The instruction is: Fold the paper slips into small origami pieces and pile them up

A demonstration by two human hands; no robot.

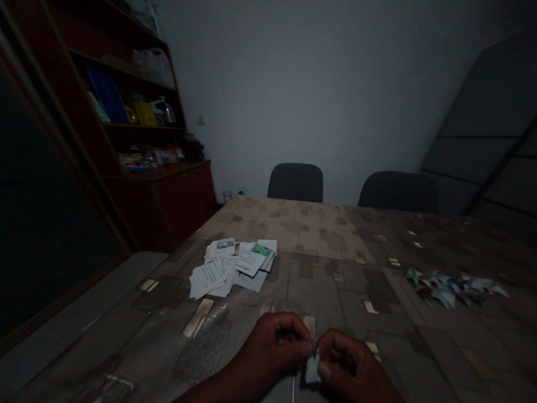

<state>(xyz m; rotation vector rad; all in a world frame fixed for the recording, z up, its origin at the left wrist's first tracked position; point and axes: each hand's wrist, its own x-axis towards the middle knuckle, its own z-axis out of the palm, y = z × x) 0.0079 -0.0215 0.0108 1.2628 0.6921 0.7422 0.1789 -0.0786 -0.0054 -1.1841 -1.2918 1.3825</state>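
At the near edge of the view, my left hand (280,346) and my right hand (351,364) meet over the table. Between their fingertips is a small pale piece of folded paper (312,369); both hands pinch it, thumb against finger. Its lower part hangs below the fingers, and the rest is hidden by them. Beyond my left hand lies a loose pile of printed paper cards (251,260), one with a green picture. To the right, apart from my hands, a heap of small folded paper pieces (455,286) rests on the tablecloth.
A patterned cloth (302,224) covers the table. Two dark chairs, one at the middle (296,182) and another chair (398,190) farther right, stand at the far edge. A reddish wooden cabinet (168,201) with filled shelves is on the left. The room is dim.
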